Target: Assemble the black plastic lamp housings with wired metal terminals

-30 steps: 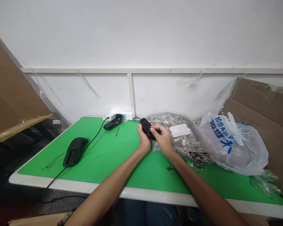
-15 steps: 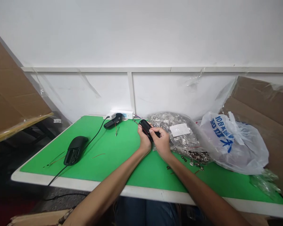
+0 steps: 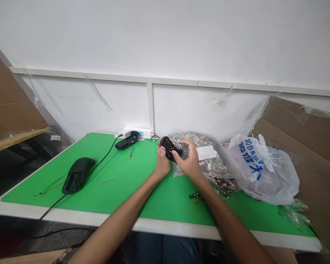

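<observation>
Between my hands, above the table, is a black plastic casing (image 3: 167,145) with a thin red wire on it. My left hand (image 3: 162,163) is wrapped round its left and lower side. Pressing on its face near the wire is the thumb of my right hand (image 3: 189,161), whose index finger arches over the right side. A wire end with a small metal tip sticks out to the left of the casing. What lies under my fingers is hidden. Beyond my left hand, a similar black casing (image 3: 127,140) with a red and a dark wire lies on the table.
On the green-topped table (image 3: 121,190), a black mouse-shaped device (image 3: 79,175) with a cable lies left, beside loose wires. A power strip (image 3: 139,132) stands by the wall. At right are a clear bag of metal parts (image 3: 192,137), loose metal pieces (image 3: 227,184) and a white plastic bag (image 3: 275,176).
The casing is turned and tilted in my hands. My right thumb has shifted on it, and my right index finger is lifted higher. The view has swung slightly.
</observation>
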The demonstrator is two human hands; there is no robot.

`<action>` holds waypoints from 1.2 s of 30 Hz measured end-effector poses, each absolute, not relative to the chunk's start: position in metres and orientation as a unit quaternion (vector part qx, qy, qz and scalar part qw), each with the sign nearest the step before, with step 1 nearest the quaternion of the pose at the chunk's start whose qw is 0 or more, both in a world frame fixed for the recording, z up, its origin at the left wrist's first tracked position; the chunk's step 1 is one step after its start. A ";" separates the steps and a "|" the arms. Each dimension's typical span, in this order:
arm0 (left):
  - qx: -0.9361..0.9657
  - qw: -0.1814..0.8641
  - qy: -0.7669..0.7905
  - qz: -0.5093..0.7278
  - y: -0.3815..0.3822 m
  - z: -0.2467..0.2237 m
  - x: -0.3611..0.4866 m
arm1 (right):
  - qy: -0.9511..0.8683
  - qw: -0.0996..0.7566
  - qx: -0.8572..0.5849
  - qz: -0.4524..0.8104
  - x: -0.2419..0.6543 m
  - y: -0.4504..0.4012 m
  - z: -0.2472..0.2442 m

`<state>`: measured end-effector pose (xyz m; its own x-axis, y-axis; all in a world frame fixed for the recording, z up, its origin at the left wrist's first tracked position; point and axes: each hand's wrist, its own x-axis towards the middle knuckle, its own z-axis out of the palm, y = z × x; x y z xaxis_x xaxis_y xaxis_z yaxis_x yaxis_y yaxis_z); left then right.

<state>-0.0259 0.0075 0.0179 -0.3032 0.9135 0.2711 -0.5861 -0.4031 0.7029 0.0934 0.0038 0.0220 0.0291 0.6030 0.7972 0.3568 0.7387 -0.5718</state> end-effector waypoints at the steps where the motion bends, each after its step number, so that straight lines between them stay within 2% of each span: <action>1: 0.381 0.458 0.243 0.766 0.006 0.018 -0.027 | -0.713 0.611 -0.339 0.058 0.099 0.004 0.024; 4: 0.492 0.370 0.230 0.754 0.003 0.021 -0.032 | -0.787 0.537 -0.303 -0.016 0.112 0.004 0.028; 7: 0.559 0.325 0.223 0.730 -0.001 0.027 -0.041 | -0.830 0.487 -0.263 -0.067 0.117 0.005 0.029; 11: 0.685 0.263 0.218 0.643 -0.005 0.040 -0.054 | -0.844 0.471 -0.210 -0.149 0.118 0.008 0.024; 15: 0.767 0.193 0.225 0.568 -0.010 0.057 -0.060 | -0.845 0.472 -0.194 -0.162 0.118 0.008 0.018; 17: 0.761 0.212 0.239 0.564 -0.012 0.063 -0.061 | -0.841 0.481 -0.201 -0.146 0.116 0.007 0.016; 21: 0.706 0.315 0.259 0.579 -0.013 0.070 -0.063 | -0.825 0.515 -0.201 -0.122 0.111 0.006 0.010; 25: 0.660 0.380 0.259 0.594 -0.013 0.069 -0.066 | -0.832 0.500 -0.207 -0.118 0.110 0.006 0.009; 30: 0.648 0.388 0.264 0.601 -0.011 0.060 -0.067 | -0.829 0.486 -0.232 -0.152 0.110 0.000 0.015; 36: 0.601 0.378 0.282 0.645 -0.011 0.051 -0.055 | -0.793 0.524 -0.297 -0.088 0.108 -0.002 0.023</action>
